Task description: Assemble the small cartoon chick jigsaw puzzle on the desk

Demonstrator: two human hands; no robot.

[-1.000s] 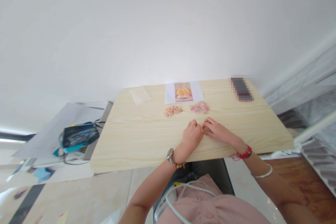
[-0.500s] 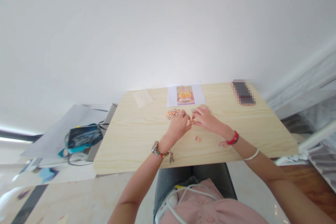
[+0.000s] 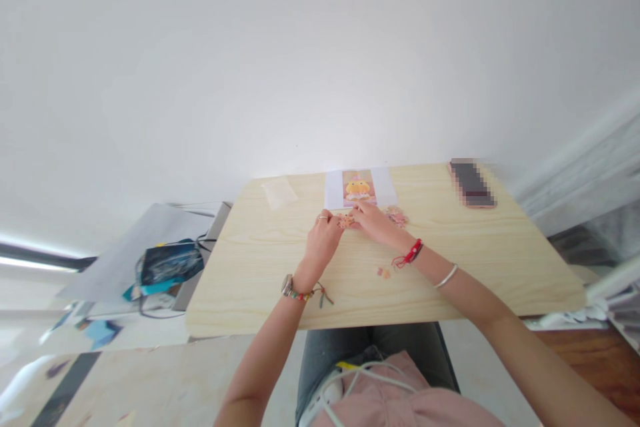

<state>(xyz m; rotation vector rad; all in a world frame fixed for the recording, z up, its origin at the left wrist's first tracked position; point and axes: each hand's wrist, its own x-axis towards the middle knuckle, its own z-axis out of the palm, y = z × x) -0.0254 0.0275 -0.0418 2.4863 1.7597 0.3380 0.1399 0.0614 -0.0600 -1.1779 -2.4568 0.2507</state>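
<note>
Below, puzzle pieces (image 3: pixel 399 216) on pale table (image 3: pixel 260 293), white wall (image 3: pixel 250 47).

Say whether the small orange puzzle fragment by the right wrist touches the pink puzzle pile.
Apart. Head view shows the small orange puzzle fragment this side of the right hand, the pink puzzle pile beyond it.

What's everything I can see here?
light wooden table: one, centre.
white paper sheet with yellow cartoon picture: one, far table edge.
clear plastic bag: one, far left corner.
dark phone: one, pink-edged, far right corner.
pile of small pink flat pieces: one, right of the hands.
loose small pieces: about two, orange-pink, beside right wrist.
dark blue bag: one, left of table.
orange-pink pieces: few, at both hands' fingertips.
left hand: ring, watch, beaded bracelet.
right hand: red cord, silver bangle.
</note>
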